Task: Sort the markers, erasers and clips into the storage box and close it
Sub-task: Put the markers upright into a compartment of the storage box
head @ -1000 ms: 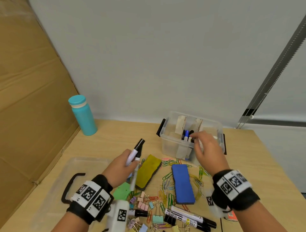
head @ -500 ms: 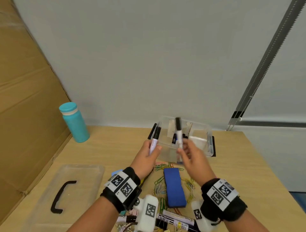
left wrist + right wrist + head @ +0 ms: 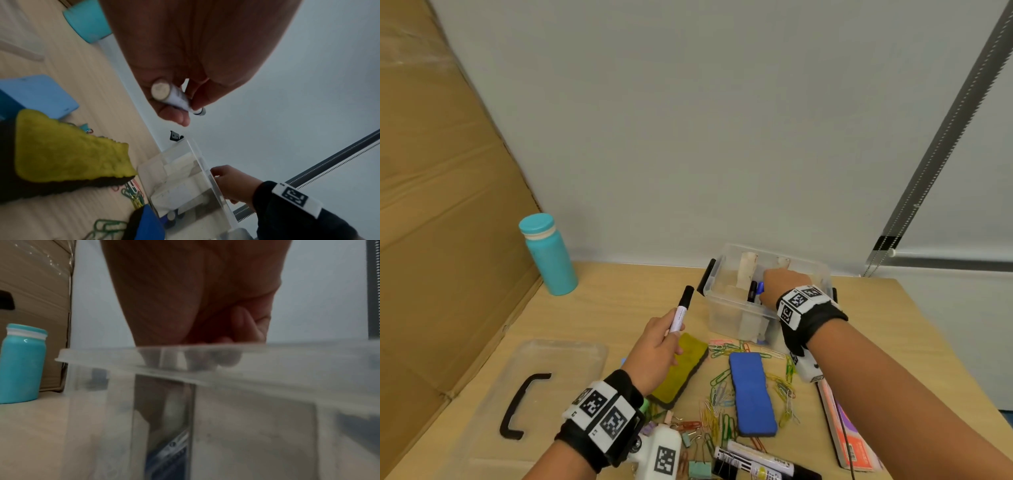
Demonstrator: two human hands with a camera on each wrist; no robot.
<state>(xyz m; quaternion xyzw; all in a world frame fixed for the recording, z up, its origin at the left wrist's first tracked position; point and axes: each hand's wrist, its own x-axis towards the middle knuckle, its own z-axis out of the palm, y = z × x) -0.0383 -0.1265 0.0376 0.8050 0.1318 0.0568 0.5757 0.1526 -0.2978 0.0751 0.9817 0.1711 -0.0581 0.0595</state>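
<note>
**Over the Box, One Marker Goes In While Another Waits**

Between the left fingertips (image 3: 180, 118) a whiteboard marker (image 3: 681, 310) is pinched, its black cap pointing up and away. The left hand (image 3: 654, 353) is held above the yellow eraser (image 3: 681, 368), a little to the left of the storage box (image 3: 726, 308).

Down inside the box the right hand (image 3: 777, 286) is reached, over the middle part where the markers stand. Its fingers are curled, as seen in the right wrist view, but what they hold is hidden by the rim, so whether a marker is held or let go cannot be told. A blue-capped marker (image 3: 759, 287) and a black-capped one (image 3: 751, 291) are seen standing just beside that hand.

Half a second ago two markers were held up, one in each hand, in front of the box. Now the right one has been carried down into the box, and the left one has been drawn back toward the yellow eraser. It looks as if the markers are being put away one at a time.

Much is left to be done. The blue eraser (image 3: 751, 394), the paper clips (image 3: 719, 404), the binder clips (image 3: 698, 467) and more markers (image 3: 756, 460) are lying on the table (image 3: 613, 294). The clear lid (image 3: 534, 394) is lying flat at the left, well apart from the box.
</note>
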